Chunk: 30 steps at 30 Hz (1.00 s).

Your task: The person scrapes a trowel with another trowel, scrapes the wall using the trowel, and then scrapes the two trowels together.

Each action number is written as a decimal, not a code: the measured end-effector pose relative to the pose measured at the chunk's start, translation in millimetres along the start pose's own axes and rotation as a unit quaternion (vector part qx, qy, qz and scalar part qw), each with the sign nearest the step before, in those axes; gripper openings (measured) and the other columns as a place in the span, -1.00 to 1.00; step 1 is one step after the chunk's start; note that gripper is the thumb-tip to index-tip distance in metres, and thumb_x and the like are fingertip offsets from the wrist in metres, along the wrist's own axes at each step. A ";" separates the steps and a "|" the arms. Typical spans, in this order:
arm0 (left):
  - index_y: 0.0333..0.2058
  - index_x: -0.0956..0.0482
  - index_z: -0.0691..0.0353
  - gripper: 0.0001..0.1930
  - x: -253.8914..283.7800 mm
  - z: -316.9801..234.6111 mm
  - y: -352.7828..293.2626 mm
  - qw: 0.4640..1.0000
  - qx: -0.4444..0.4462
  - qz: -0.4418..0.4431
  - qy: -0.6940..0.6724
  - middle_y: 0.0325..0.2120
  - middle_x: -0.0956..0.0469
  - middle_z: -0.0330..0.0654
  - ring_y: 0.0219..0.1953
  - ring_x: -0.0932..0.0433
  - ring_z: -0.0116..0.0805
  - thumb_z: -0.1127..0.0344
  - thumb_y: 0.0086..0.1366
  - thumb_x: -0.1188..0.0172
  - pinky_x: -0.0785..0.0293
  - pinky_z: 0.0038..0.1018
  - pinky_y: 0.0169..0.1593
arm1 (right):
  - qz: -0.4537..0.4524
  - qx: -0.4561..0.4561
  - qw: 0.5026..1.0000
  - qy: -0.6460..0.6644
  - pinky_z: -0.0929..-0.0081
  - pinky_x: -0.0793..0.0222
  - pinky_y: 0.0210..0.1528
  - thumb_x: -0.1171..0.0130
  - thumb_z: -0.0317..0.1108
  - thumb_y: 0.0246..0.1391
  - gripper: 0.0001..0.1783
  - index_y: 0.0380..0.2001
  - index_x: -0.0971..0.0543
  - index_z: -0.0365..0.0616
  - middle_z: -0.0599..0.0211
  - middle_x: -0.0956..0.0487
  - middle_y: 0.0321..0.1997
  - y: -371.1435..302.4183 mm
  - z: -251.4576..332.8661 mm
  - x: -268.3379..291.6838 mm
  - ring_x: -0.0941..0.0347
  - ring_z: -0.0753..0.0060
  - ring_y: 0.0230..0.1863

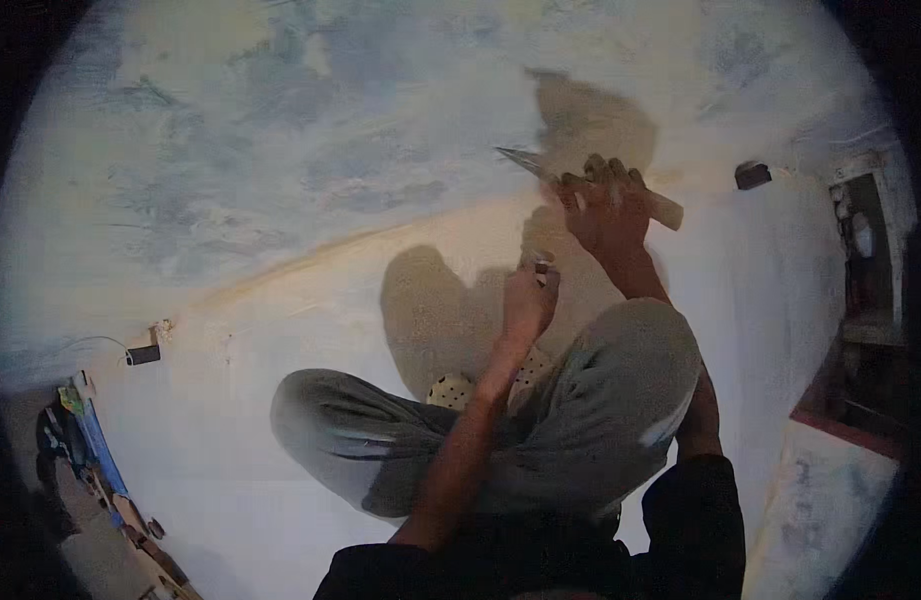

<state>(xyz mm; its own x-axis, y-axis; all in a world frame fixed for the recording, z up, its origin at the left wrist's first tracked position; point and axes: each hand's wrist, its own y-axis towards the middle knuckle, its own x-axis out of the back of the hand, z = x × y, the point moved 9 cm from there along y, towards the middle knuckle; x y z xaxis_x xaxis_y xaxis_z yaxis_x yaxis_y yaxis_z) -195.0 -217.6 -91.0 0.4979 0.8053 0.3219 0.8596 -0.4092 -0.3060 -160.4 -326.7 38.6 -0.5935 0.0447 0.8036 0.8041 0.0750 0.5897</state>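
Upper right of centre, our right hand (pixel 608 205) grips a long, pointed, grey-and-tan tool (pixel 666 210). Near centre, our left hand (pixel 529 302) curls, contents unclear.

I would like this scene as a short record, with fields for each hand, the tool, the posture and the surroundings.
Left hand: curled, apart from the tool; whether it holds something is unclear
Right hand: closed around a pointed tool
Tool direction: tip toward upper left, pale end at lower right
Posture: legs crossed, grey trousers
Ahead: blotchy blue-grey surface
Surroundings: small dark box at left, dark block at right
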 end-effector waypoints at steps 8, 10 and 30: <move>-0.05 -0.43 0.33 -0.70 4.2 -4.0 -2.2 1.000 -0.011 -0.001 -0.002 -0.17 -0.55 0.08 -0.20 -0.59 -0.09 0.25 0.35 -0.02 -0.49 -0.24 -0.11 | 0.003 -0.002 1.000 0.025 0.17 -0.38 -0.30 -0.34 -0.12 -0.10 -0.79 -0.49 -0.64 0.02 0.18 -0.58 -0.29 -0.5 1.4 0.9 -0.53 0.07 -0.27; -0.06 -0.43 0.33 -0.70 1.6 -6.8 -4.1 1.000 0.003 -0.005 -0.022 -0.17 -0.55 0.08 -0.20 -0.59 -0.09 0.26 0.34 -0.02 -0.50 -0.23 -0.13 | 0.046 -0.011 0.999 0.001 0.14 -0.33 -0.08 -0.25 -0.06 -0.01 -0.75 -0.32 -0.64 0.07 0.25 -0.55 -0.12 -0.4 -0.7 -7.7 -0.45 0.18 -0.02; -0.08 -0.44 0.33 -0.73 10.4 1.4 0.8 1.000 0.007 -0.011 0.001 -0.22 -0.57 0.10 -0.23 -0.61 -0.16 0.31 0.31 -0.05 -0.52 -0.30 -0.16 | 0.078 -0.041 0.996 0.025 0.16 -0.42 -0.08 -0.34 -0.09 -0.10 -0.80 -0.42 -0.66 0.12 0.26 -0.58 -0.14 -3.2 6.9 -22.6 -0.53 0.14 -0.13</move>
<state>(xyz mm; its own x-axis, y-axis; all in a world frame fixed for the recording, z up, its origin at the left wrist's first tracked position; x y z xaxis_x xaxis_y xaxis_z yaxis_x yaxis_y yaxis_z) -189.3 -208.9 -89.2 0.4797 0.8132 0.3296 0.8683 -0.3859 -0.3116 -149.8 -321.1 18.0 -0.4606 -0.0004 0.8876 0.8876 -0.0098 0.4606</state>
